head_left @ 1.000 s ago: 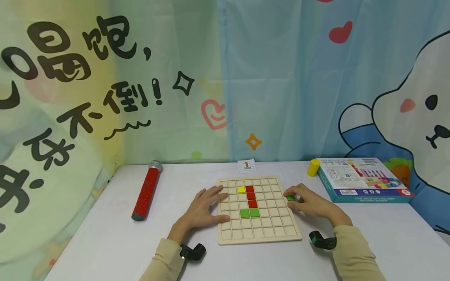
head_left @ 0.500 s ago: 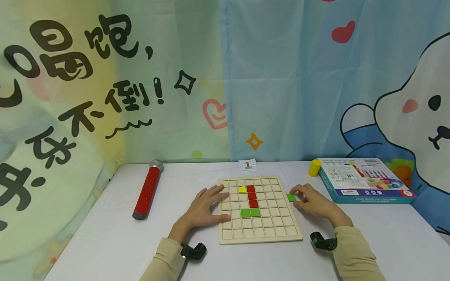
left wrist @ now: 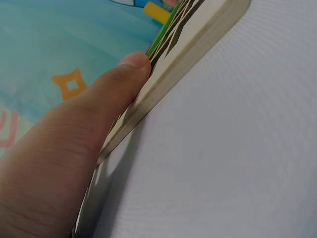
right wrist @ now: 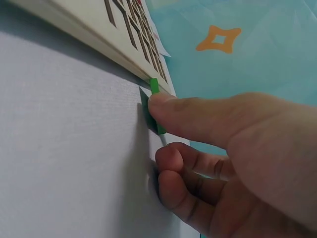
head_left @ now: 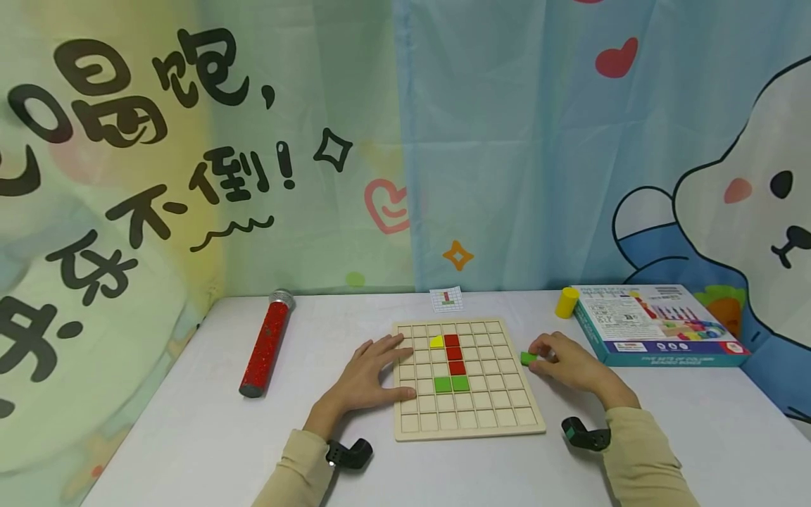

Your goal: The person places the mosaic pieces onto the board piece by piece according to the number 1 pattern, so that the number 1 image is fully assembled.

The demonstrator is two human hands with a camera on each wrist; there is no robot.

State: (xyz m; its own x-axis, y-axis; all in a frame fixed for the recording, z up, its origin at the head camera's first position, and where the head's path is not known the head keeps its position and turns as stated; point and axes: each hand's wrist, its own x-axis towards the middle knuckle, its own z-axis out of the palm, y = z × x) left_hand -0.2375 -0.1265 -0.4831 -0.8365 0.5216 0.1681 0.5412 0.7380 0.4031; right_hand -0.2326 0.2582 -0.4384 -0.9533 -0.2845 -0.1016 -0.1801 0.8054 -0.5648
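Observation:
A wooden grid board (head_left: 481, 420) lies on the white table. Set in its cells are a yellow piece (head_left: 436, 342), a column of red tiles (head_left: 456, 367) and two green tiles (head_left: 451, 384). My left hand (head_left: 367, 377) rests on the board's left edge, fingers spread and thumb on the rim, as the left wrist view also shows. Just off the board's right edge, my right hand (head_left: 570, 362) pinches a loose green tile (head_left: 528, 358). In the right wrist view this green tile (right wrist: 154, 86) is tilted up under the thumb; the finger behind it is hidden.
A small pattern card (head_left: 446, 299) lies behind the board. At the back right, a yellow cylinder (head_left: 567, 303) stands beside a flat game box (head_left: 659, 327). A red tube (head_left: 266, 346) with a silvery end lies to the left. A printed curtain hangs behind the table.
My right hand first drew back slightly rightward from the board, leaving more of the green tile visible. Now the tile is tilted and a little farther right. My left hand stays put.

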